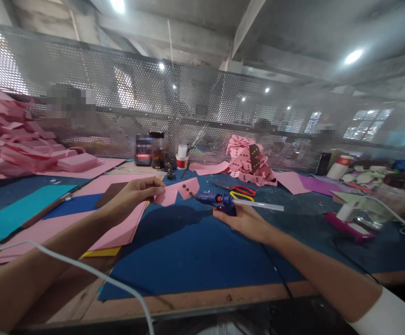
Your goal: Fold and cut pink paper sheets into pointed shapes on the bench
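My left hand [143, 191] pinches the left end of a pink foam piece [169, 194], which carries a few small dark brown squares near its right end. A blue hot glue gun [209, 198] is gripped in my right hand [246, 222], its nozzle pointing left at the dotted end of the piece. Whether the tip touches the foam I cannot tell. A clear glue stick [261, 205] sticks out of the gun's back. Just behind the gun lie scissors with red handles [242, 190] and a yellow-handled pair [243, 197].
Pink strips [17, 135] are heaped at the left, beside pink sheets [125, 228] and a turquoise sheet [24, 211]. Dotted pink pieces [249, 160] pile up at the back. A magenta glue gun [349, 227] lies right, near a clear jar [373, 209]. A white cable [94, 267] crosses the left foreground.
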The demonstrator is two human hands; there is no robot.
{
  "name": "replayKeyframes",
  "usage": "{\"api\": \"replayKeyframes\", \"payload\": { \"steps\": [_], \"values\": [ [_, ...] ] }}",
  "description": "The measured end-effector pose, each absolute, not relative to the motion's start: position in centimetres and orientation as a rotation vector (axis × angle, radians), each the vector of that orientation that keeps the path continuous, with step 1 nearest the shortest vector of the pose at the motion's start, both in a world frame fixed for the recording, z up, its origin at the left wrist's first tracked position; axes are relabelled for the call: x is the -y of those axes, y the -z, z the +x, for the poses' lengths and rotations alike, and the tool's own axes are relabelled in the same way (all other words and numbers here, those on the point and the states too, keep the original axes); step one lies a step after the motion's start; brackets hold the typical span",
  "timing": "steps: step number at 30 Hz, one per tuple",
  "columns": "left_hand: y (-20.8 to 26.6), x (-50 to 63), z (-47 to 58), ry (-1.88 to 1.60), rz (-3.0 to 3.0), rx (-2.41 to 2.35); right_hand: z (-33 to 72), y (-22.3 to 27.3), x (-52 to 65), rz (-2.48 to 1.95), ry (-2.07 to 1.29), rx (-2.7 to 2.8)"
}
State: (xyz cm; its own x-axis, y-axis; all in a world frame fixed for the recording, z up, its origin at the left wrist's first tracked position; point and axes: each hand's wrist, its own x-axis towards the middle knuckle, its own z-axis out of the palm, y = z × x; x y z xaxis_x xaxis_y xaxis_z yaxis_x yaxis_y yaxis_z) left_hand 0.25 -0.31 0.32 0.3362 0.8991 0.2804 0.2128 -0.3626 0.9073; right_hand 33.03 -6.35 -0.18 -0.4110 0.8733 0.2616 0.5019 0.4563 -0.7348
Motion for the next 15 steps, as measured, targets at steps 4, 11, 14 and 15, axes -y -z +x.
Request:
{"api": "replayKeyframes", "payload": {
  "steps": [4, 11, 14, 15],
  "values": [
    [-0.39, 0.41, 0.33, -1.061, 1.792, -0.995, 33.05, 0.18, 6.33, -1.153, -0.731, 2.079],
    [-0.38, 0.48, 0.34, -1.069, 1.802, -1.006, 32.99, 0.1, 6.32, -1.17, -0.718, 2.081],
    [-0.26, 0.33, 0.23, -1.064, 1.806, -0.997, 32.97, 0.21, 6.28, -1.152, -0.732, 2.064],
    [-0.23, 0.28, 0.19, -1.065, 1.807, -0.992, 32.97, 0.21, 6.29, -1.149, -0.73, 2.06]
  ]
}}
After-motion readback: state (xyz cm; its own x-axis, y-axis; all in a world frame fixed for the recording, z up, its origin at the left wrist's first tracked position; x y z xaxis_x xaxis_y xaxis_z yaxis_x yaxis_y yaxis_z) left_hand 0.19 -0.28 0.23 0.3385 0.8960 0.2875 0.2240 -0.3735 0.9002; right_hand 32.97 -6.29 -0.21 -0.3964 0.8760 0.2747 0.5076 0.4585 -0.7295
